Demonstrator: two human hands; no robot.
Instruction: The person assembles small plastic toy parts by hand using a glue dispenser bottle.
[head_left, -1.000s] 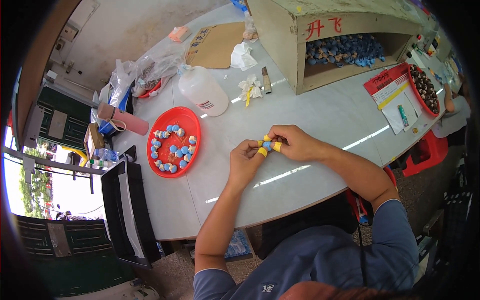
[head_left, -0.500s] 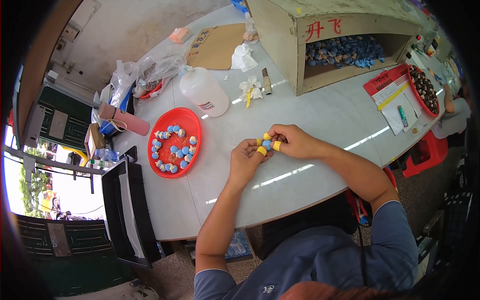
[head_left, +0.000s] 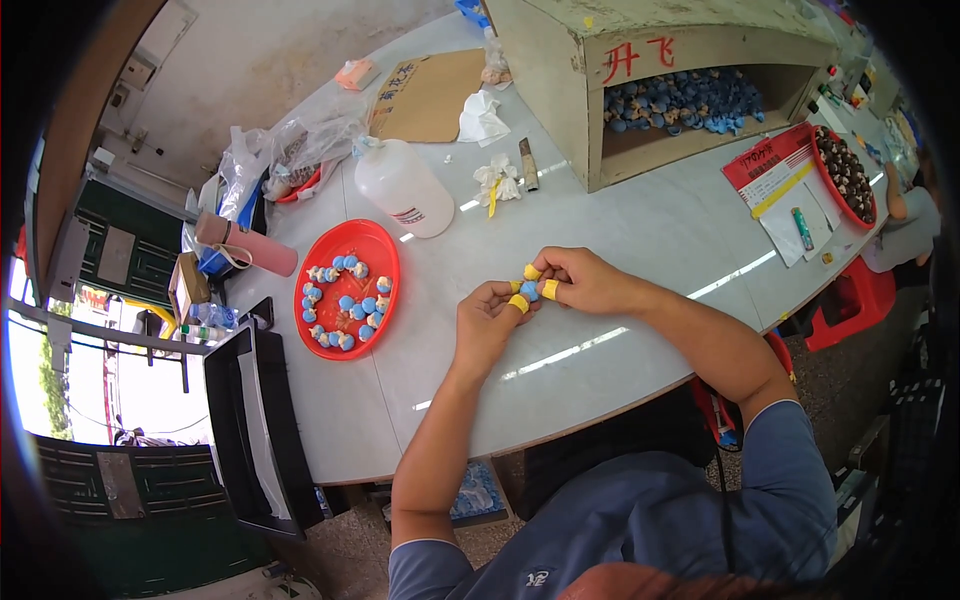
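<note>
Between the fingertips of both hands is a small blue rounded piece [head_left: 529, 291], much of it covered by the fingers. My left hand [head_left: 489, 318] pinches it from the left, and my right hand [head_left: 580, 281] grips it from the right. Yellow tape wraps several of my fingertips. To the left, a red round tray [head_left: 345, 290] carries several small blue-and-cream pieces [head_left: 340, 339] set out in curved rows. Many more blue and cream pieces [head_left: 685, 102] lie heaped inside the opening of a cream box [head_left: 553, 80] at the back.
A white plastic bottle [head_left: 405, 188] and a pink flask [head_left: 247, 245] stand beyond the tray. Crumpled tissue [head_left: 497, 183] lies mid-table. At right are a red bowl [head_left: 846, 178] of dark pieces, papers [head_left: 790, 200] and a green tube [head_left: 803, 229]. A black bin [head_left: 262, 425] borders the left edge.
Both hands stay together around the blue piece, with only slight finger movement. The whole view has shifted very slightly.
</note>
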